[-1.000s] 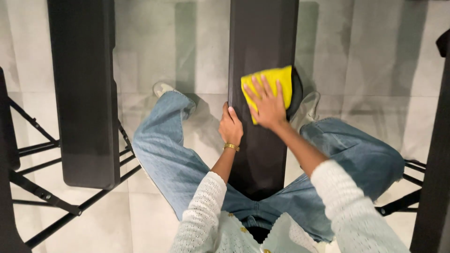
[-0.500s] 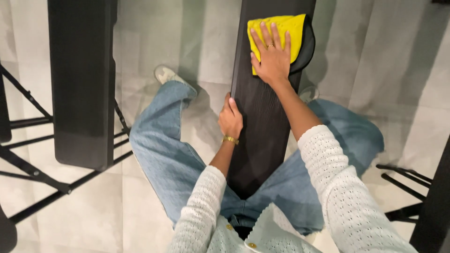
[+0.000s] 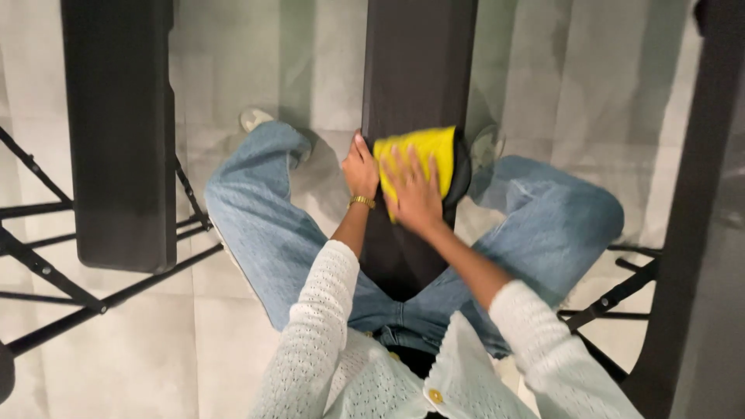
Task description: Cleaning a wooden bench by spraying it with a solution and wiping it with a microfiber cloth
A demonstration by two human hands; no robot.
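The right hand [image 3: 414,195] lies flat with its fingers spread, palm pressed down on a yellow cloth [image 3: 419,151] that is folded over a black pad showing at its 3 o'clock edge. The cloth sits on top of a long black bench [image 3: 419,70], which runs from between the person's knees toward 12 o'clock. The left hand [image 3: 360,169], touching the cloth's 9 o'clock side, grips the bench's edge: its thumb lies on top, the other fingers curl under and are out of sight. A gold bracelet [image 3: 361,202] circles that wrist.

The person straddles the bench in loose blue jeans [image 3: 264,233], legs splayed to 10 and 3 o'clock, with a pale shoe [image 3: 254,118] at 11 o'clock of the hands and another shoe [image 3: 487,143] just beside the cloth at 2 o'clock. White knitted sleeves [image 3: 330,310] fill the 6 o'clock side.

At 9 o'clock, well apart, stands a second black bench [image 3: 116,132] on a black metal frame [image 3: 54,287] of crossed bars. At 3 o'clock another dark bench edge [image 3: 691,194] runs top to bottom, with more frame bars below it. Underneath everything is a floor of large pale grey tiles [image 3: 233,62], carrying soft shadows of the benches.
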